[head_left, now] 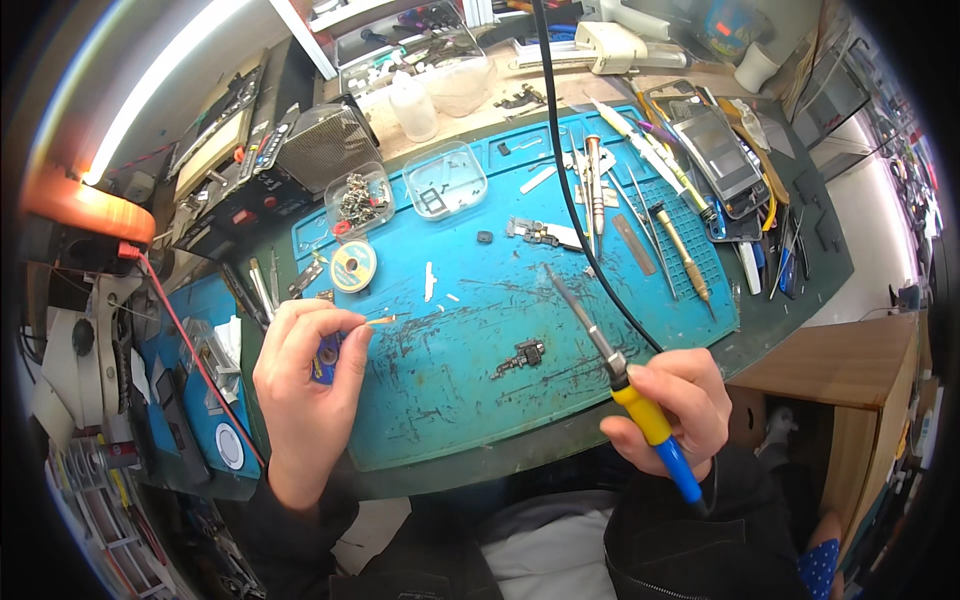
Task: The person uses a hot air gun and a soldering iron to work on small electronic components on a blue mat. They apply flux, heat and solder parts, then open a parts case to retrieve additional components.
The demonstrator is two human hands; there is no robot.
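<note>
My left hand (308,375), on the left over the blue work mat (440,420), pinches a small thin copper-coloured strip (381,320) between thumb and fingertips. A small blue item (326,358) shows partly behind that hand; its kind is hidden. My right hand (685,405) is wrapped round the yellow and blue handle of a soldering iron (645,418). The iron's tip points up and left, apart from the strip. Between the hands, a small dark electronic part (520,358) lies on the mat. A solder spool (353,265) sits just beyond my left hand.
A black cable (556,130) hangs across the mat's right half. Clear plastic boxes (445,180) with small parts stand at the back. Tweezers (652,235), screwdrivers (597,190) and an opened device (715,150) lie at the right. A red cable (185,340) runs down the left.
</note>
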